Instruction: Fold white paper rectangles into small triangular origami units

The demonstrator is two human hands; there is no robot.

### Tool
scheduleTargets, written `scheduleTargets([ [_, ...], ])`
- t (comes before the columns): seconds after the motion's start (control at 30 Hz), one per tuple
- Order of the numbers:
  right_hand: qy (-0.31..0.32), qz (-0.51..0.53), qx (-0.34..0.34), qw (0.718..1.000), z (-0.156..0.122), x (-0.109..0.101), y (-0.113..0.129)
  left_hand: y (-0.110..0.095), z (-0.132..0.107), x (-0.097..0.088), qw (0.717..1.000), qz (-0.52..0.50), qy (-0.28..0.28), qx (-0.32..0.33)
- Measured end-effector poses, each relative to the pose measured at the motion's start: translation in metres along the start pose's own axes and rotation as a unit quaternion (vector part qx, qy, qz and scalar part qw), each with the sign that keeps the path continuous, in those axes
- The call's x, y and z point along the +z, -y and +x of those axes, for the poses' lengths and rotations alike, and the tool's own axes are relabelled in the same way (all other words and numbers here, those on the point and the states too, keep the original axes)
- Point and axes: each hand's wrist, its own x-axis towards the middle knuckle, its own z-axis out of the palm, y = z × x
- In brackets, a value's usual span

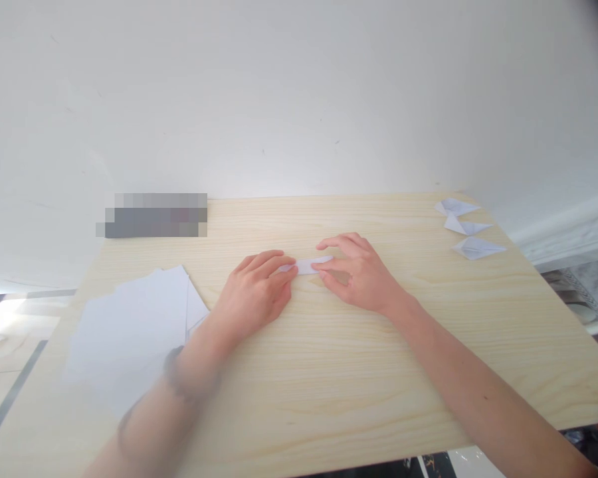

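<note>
A narrow strip of folded white paper (306,267) lies on the wooden table between my hands. My left hand (259,285) grips its left end, and the fingers cover that part. At the right end, my right hand (356,269) holds the paper with its lower fingers near the edge, while an upper finger stays raised above it. The exact finger contact there is hard to make out. A dark bracelet circles my left wrist.
Loose white sheets (129,332) are stacked at the left, partly under my left forearm. Several folded paper pieces (478,248) lie along the far right edge. A blurred-out dark object (154,219) sits at the back left. A white wall (299,99) rises behind the table (339,385).
</note>
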Motion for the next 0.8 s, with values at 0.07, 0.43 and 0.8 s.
scheduleTargets([
  [0.07,-0.002,0.003,0.013,1.000,0.001,0.001,0.004,-0.010,0.000,0.001,1.000,0.028,0.008,-0.011],
  [0.43,0.004,0.118,0.090,0.989,0.001,0.004,0.003,-0.036,-0.010,0.008,0.993,0.086,0.040,-0.063],
  [0.8,0.008,0.049,0.118,0.992,-0.002,0.007,0.001,-0.044,-0.013,0.010,0.986,0.100,0.082,-0.107],
])
